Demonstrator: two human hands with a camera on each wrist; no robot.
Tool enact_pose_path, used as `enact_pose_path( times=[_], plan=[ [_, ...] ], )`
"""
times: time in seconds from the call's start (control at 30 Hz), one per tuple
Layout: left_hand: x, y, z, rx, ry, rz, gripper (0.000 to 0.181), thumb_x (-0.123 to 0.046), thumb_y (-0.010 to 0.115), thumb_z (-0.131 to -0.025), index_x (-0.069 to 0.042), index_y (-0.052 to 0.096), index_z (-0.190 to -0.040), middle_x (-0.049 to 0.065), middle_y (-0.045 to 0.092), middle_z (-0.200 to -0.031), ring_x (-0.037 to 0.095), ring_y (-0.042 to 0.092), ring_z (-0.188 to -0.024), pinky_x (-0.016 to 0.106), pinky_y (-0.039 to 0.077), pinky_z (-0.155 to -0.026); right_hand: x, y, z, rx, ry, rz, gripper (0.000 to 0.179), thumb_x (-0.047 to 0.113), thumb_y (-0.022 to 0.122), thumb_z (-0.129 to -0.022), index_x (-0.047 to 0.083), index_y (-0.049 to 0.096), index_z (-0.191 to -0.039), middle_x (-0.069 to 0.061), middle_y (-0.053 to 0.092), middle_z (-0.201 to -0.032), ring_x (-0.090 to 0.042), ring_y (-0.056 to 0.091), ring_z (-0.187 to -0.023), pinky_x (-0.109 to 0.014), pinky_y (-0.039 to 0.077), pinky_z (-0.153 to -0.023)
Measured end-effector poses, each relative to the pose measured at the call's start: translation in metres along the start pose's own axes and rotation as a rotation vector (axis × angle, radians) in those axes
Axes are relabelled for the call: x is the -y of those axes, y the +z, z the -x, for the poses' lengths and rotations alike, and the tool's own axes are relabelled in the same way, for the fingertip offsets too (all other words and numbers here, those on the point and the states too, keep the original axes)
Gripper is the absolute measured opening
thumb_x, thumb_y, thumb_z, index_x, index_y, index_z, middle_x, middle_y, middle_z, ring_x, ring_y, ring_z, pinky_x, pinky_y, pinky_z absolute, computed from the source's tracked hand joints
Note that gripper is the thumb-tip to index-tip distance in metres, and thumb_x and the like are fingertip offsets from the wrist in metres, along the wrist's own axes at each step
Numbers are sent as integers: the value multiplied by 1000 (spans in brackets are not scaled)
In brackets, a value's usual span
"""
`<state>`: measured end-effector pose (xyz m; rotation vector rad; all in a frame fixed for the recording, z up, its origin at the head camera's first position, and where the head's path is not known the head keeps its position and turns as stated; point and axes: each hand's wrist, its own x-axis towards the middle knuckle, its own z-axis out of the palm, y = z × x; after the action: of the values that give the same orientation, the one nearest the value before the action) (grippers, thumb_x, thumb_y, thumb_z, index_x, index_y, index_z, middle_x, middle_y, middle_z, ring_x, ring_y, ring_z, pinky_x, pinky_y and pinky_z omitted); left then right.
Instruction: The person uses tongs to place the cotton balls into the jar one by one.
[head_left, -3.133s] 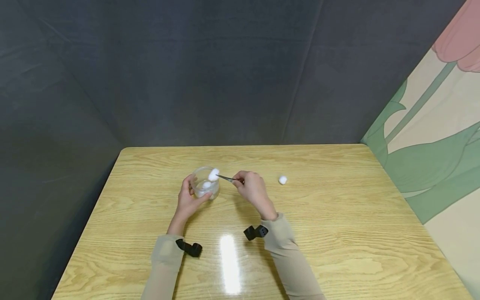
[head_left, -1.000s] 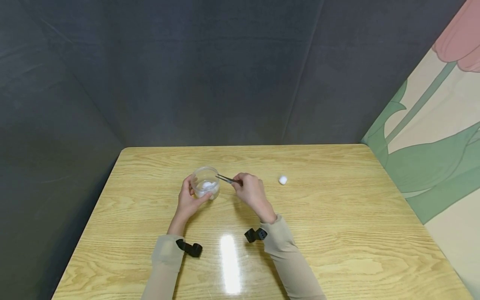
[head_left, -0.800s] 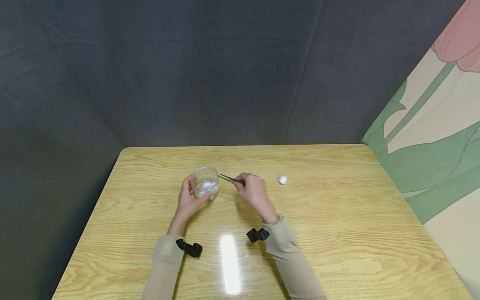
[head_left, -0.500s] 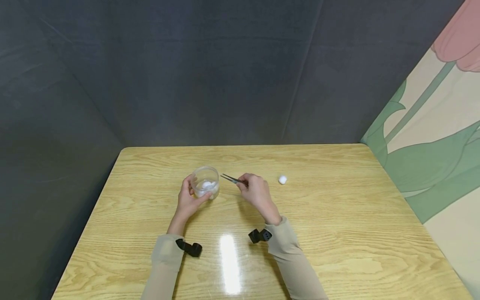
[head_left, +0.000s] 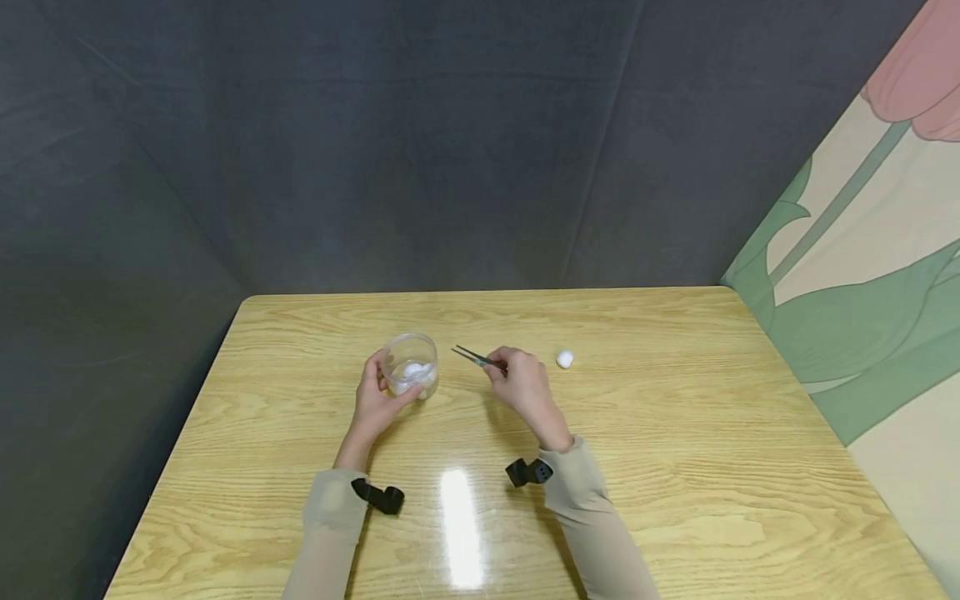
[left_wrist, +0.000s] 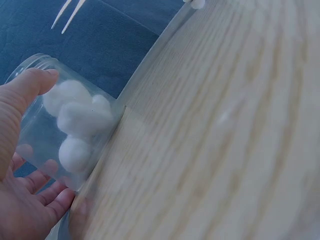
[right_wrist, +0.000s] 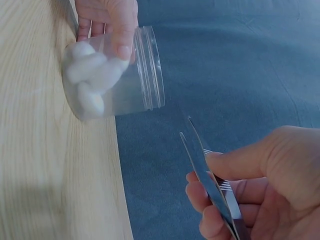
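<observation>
A clear plastic jar (right_wrist: 127, 92) without a lid stands on the wooden table, several white cotton balls (left_wrist: 82, 117) lying at its bottom. My left hand (head_left: 381, 402) grips the jar, thumb on the near side and fingers round the far side. In my right hand (head_left: 525, 387) a pair of metal tweezers (right_wrist: 212, 185) is pinched between thumb and fingers. Their tips are apart with nothing between them, pointing toward the jar from its right. One more cotton ball (head_left: 565, 359) lies on the table, to the right of the right hand.
The light wooden table (head_left: 675, 467) reaches back to a dark cloth backdrop (head_left: 450, 150). A curtain with a flower print (head_left: 862, 275) hangs at the right. Each wrist wears a small black camera, such as the left wrist camera (head_left: 378, 497).
The cotton ball earlier held in the tweezers at the jar's rim is now inside the jar. The right hand has since drawn the tweezers back to the right. The left hand stays put.
</observation>
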<state>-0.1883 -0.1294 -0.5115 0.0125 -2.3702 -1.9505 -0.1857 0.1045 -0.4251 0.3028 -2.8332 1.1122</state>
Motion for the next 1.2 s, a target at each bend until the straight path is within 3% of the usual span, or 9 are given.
enact_pose_path(
  times=[0.67, 1.2],
  plan=[
    [2, 0, 0, -6, 12, -14, 82, -10, 79, -74, -7, 31, -141, 15, 42, -134, 30, 46, -112, 41, 40, -90, -16, -12, 2, -13, 46, -45, 12, 8, 62, -89, -1, 68, -94, -11, 66, -81, -14, 53, -58, -25, 43, -50],
    [3, 0, 0, -9, 20, -4, 83, -10, 79, -74, -6, 31, -141, 16, 41, -135, 31, 45, -114, 43, 39, -92, -29, -19, 2, -42, 51, 0, 13, 9, 63, -88, -2, 68, -93, -11, 67, -81, -14, 54, -58, -27, 44, -52]
  ],
)
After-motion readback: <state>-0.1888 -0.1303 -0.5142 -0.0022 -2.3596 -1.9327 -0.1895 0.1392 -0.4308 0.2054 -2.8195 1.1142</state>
